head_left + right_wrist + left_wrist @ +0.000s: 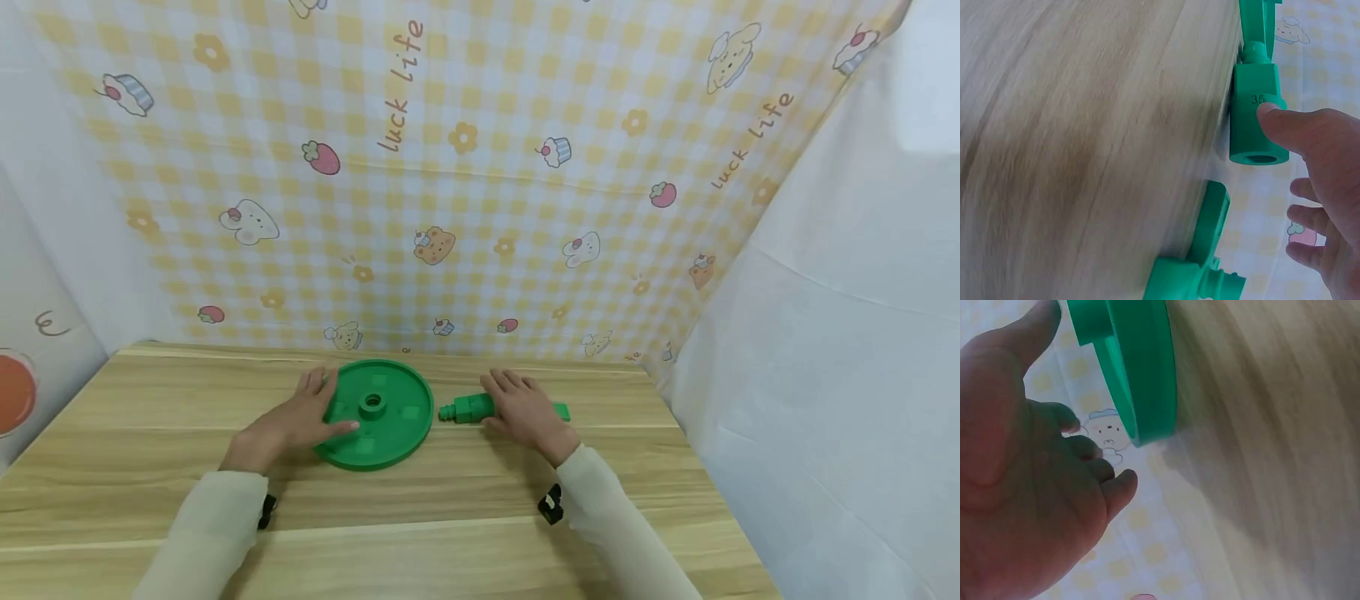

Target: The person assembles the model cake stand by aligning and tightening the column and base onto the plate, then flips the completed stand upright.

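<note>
- Checked yellow-and-white cloth [465,192] hangs behind the work, printed with strawberries, cupcakes, flowers, animals and the words "luck life"; plain white sheeting [825,358] covers the right side.
- Below it is a wood-grain table [390,550].
- Flat on the table, left of centre, lies a green disc [408,433] with a raised rim. A ring-shaped hub [372,407] with a hole stands in its middle.
- Left hand [292,425]: over the disc's left part, fingers and thumb spread apart, grasping nothing. From the left wrist, the thumb is near the hub; contact cannot be told.
- Just right of the disc, and apart from it, a green cylinder [474,408] lies on its side, its narrow ridged nub [447,412] towards the disc. Its other end is hollow.
- Right hand [528,412]: over the cylinder, thumb tip against its marked side. The other fingers in the right wrist view are away from it; whether thumb and forefinger pinch it, I cannot tell.
- Near that hand is another green piece [1210,219], with a flat tab and a ridged end.
- Both sleeves [213,521] are pale.
</note>
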